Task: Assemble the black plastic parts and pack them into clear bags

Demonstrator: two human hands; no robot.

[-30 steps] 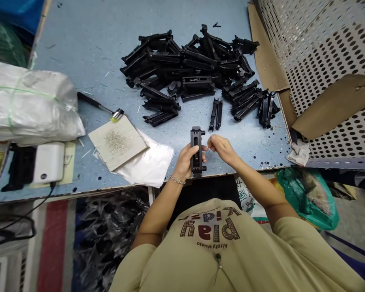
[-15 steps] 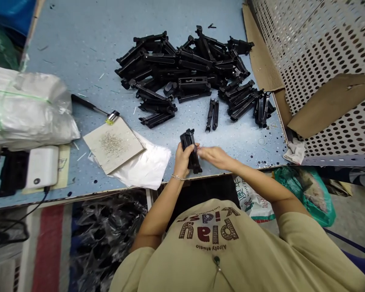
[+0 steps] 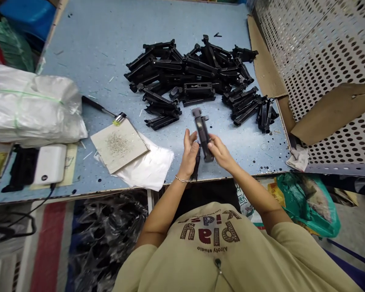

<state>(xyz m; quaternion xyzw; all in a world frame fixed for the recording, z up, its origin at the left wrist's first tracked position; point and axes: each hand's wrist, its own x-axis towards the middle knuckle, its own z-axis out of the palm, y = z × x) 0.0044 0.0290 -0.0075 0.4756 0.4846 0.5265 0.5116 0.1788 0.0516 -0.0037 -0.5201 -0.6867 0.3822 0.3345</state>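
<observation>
My right hand (image 3: pixel 221 153) is closed around the lower end of a long black plastic part (image 3: pixel 203 132), slightly blurred and tilted above the table near its front edge. Just left of it, my left hand (image 3: pixel 189 156) has its fingers apart and pointing up toward that part. A second black part (image 3: pixel 196 165) shows beside the left palm at the table edge, mostly hidden; whether the palm touches it I cannot tell. Beyond both hands lies a heap of similar black parts (image 3: pixel 185 71), with a smaller cluster (image 3: pixel 245 103) at its right.
To the left, a hammer (image 3: pixel 100 108) rests against a pale square board (image 3: pixel 118 146) on white sheeting (image 3: pixel 156 162). A plastic-wrapped bundle (image 3: pixel 33 105) and a white corded device (image 3: pixel 50 164) stand farther left. A perforated panel (image 3: pixel 328 52) and cardboard (image 3: pixel 267 69) border the right side.
The lone part on the table before the heap has been taken up by my right hand. My left hand has loosened from its part, now lower at the edge. The view has shifted slightly.
</observation>
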